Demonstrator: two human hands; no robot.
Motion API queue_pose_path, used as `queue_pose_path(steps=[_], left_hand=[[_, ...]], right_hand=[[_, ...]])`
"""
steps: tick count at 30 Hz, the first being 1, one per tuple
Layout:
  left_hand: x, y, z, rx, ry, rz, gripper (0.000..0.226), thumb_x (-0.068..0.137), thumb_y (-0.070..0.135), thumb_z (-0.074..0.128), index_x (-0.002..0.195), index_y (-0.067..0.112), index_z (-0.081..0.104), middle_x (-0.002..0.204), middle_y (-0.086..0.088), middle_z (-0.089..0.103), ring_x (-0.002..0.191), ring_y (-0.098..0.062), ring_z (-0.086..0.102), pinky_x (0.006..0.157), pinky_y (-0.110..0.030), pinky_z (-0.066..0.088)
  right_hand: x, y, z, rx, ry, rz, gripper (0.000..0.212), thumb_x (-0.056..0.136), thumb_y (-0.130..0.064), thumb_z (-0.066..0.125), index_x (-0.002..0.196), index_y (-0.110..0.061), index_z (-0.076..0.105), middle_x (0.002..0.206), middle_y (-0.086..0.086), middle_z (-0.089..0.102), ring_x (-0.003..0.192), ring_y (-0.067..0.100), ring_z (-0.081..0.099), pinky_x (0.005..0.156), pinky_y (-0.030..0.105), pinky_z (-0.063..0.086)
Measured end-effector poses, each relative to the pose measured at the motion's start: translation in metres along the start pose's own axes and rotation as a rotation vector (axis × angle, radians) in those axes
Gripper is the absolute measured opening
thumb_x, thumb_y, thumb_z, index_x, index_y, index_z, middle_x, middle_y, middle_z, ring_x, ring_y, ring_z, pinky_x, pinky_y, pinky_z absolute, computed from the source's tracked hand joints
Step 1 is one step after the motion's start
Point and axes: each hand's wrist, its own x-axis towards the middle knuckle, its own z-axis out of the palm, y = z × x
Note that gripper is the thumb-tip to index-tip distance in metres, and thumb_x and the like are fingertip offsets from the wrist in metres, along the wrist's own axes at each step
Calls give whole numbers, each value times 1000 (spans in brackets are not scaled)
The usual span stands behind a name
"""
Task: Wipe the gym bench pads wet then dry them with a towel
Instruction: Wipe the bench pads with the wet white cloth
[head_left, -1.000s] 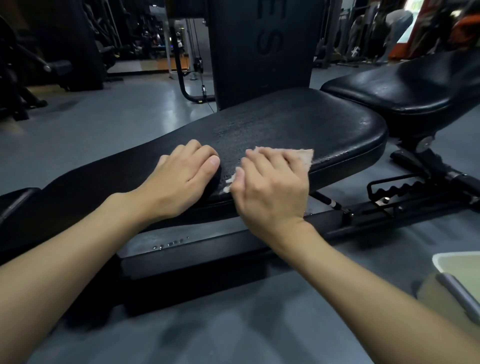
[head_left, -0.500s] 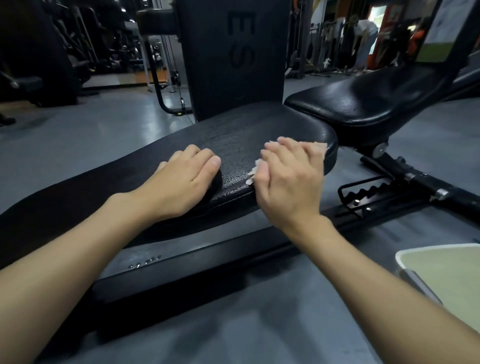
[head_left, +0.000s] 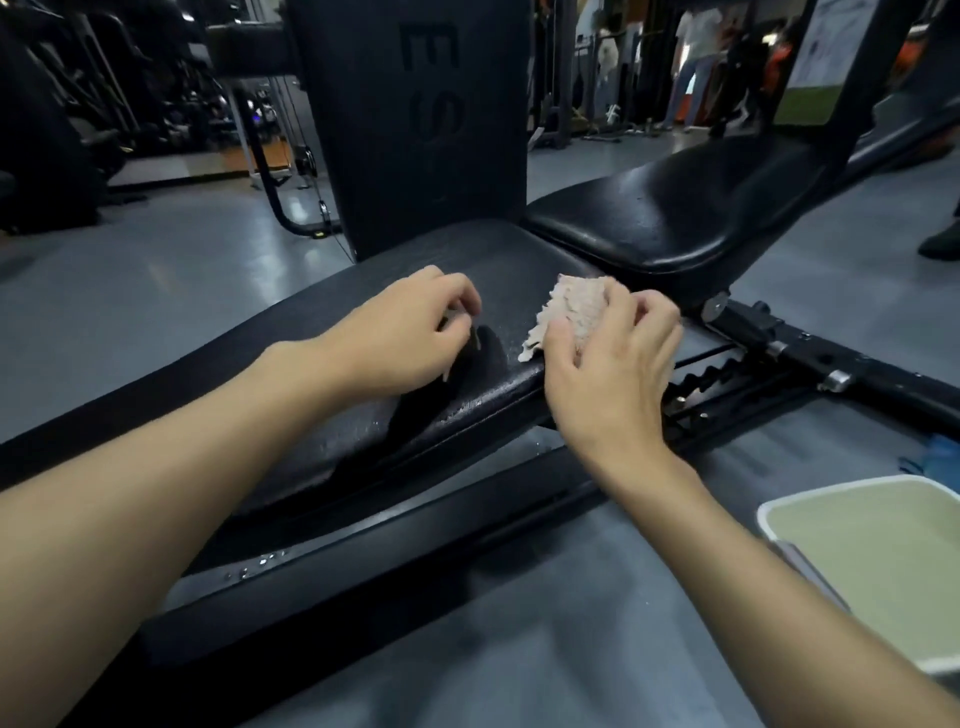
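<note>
A long black bench pad (head_left: 332, 312) runs from the lower left to the centre, its near edge speckled with water drops. A second black seat pad (head_left: 675, 218) rises behind it to the right. My right hand (head_left: 613, 358) grips a crumpled pinkish cloth (head_left: 566, 312) at the long pad's right end, lifted partly off the surface. My left hand (head_left: 410, 332) hovers just above the pad to the left of the cloth, fingers curled and empty, casting a shadow on the pad.
A white bucket (head_left: 769, 512) of murky water stands on the grey floor at the lower right. The bench's black frame (head_left: 810, 358) with its adjustment ladder runs right. A tall black machine column (head_left: 415, 119) stands behind the bench. People stand far back right.
My left hand has lifted off the pad and curled its fingers. My right hand has bunched the cloth up at the pad's right end. The view has shifted right, showing more of the bucket.
</note>
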Motion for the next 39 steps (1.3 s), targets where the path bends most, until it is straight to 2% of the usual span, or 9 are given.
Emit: queue_pose_path(steps=[4, 7, 11, 14, 16, 19, 30, 36, 39], left_hand=[[49, -2, -12, -36, -125, -121, 34, 96, 31, 49, 130, 29, 52, 125, -3, 55, 94, -17, 64, 78, -29, 49], [80, -17, -16, -118, -412, -369, 70, 87, 53, 63, 148, 41, 30, 135, -10, 49, 83, -21, 68, 61, -29, 57], [106, -32, -23, -194, -575, -467, 105, 64, 61, 81, 149, 49, 20, 145, -13, 36, 99, -28, 63, 65, -29, 59], [109, -40, -25, -114, -632, -594, 126, 56, 63, 85, 150, 53, 1, 163, -9, 2, 140, -41, 31, 104, -49, 45], [106, -37, -21, -49, -666, -626, 127, 61, 65, 81, 149, 52, -9, 164, -8, -12, 147, -47, 6, 119, -56, 18], [106, -28, -19, -108, -656, -662, 123, 69, 53, 82, 150, 50, -10, 163, -9, -18, 145, -50, -9, 119, -59, 9], [112, -32, -13, -169, -706, -748, 129, 70, 39, 86, 141, 60, -20, 157, 2, -34, 144, -42, -25, 109, -75, 14], [135, -53, -36, -57, -679, -630, 112, 51, 58, 89, 136, 58, 17, 143, 1, 22, 136, -36, 22, 100, -63, 36], [161, -99, -42, -54, -668, -671, 132, 49, 58, 90, 140, 65, -4, 160, 2, 0, 148, -33, 1, 106, -71, 24]], right_hand=[[-6, -14, -12, 1, -165, 94, 68, 91, -39, 32, 151, -8, 33, 157, 12, 25, 144, 27, 21, 119, 44, 19], [2, -26, -14, -126, -291, 133, 75, 92, -40, 32, 154, 0, 18, 162, 19, 14, 148, 32, 13, 122, 43, 15], [45, -36, -5, -321, -434, 168, 81, 96, -43, 47, 153, 5, 14, 158, 24, 19, 144, 36, 21, 118, 46, 22], [58, -39, -11, -439, -501, 183, 76, 93, -47, 41, 153, -3, 24, 151, 19, 32, 136, 34, 32, 112, 51, 26], [54, -45, -20, -400, -473, 239, 75, 86, -45, 41, 150, -7, 34, 141, 18, 42, 122, 35, 42, 101, 51, 38], [60, -49, -21, -345, -525, 292, 79, 82, -42, 44, 149, -1, 33, 134, 18, 44, 116, 36, 45, 99, 47, 42], [106, -45, 5, -471, -725, 193, 81, 86, -49, 50, 147, 1, 35, 137, 26, 46, 119, 39, 49, 104, 50, 42], [114, -53, 10, -504, -731, 226, 84, 85, -55, 43, 144, 4, 40, 132, 29, 50, 116, 41, 51, 102, 52, 43], [138, -61, 39, -528, -700, 216, 86, 85, -60, 42, 142, 4, 42, 125, 28, 54, 108, 40, 53, 96, 51, 43]])
